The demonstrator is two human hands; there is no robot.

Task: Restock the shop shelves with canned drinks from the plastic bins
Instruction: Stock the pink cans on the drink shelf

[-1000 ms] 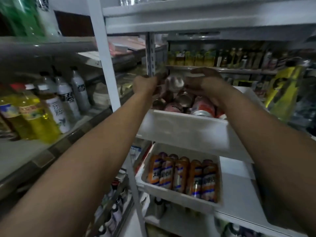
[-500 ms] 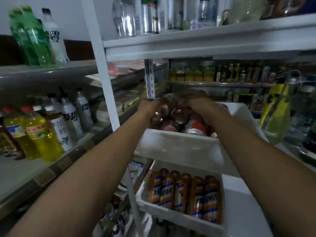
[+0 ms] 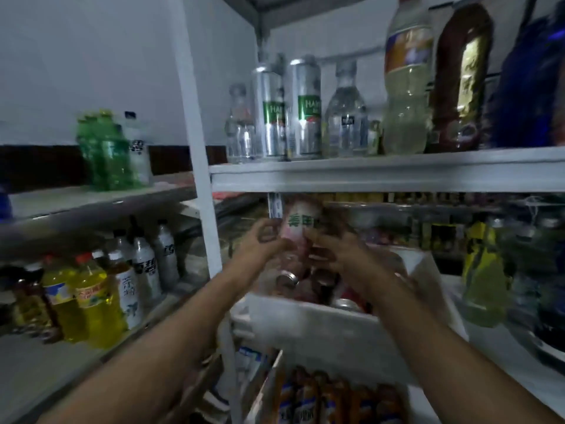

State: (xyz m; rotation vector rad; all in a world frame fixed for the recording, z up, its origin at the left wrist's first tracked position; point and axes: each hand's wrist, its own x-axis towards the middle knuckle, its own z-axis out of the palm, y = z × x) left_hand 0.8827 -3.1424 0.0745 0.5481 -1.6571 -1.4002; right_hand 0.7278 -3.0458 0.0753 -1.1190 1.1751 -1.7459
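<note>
Lifted since the earlier frame, the pink can (image 3: 301, 228) is clasped by left grip (image 3: 263, 241) and right grip (image 3: 334, 255) above the white bin (image 3: 305, 328); its remaining cans (image 3: 287, 278) are judged unshelved.

Dim bluish light is leaving the lower shelf (image 3: 46, 365) shadowed, motion blur is smearing my fingers (image 3: 263, 233), and the wide lens is bowing everything near the edges.

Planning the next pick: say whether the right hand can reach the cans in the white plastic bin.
Probably, once freed: right hand holds a pink green-lettered can above the white plastic bin; nothing covers its cans.
</note>
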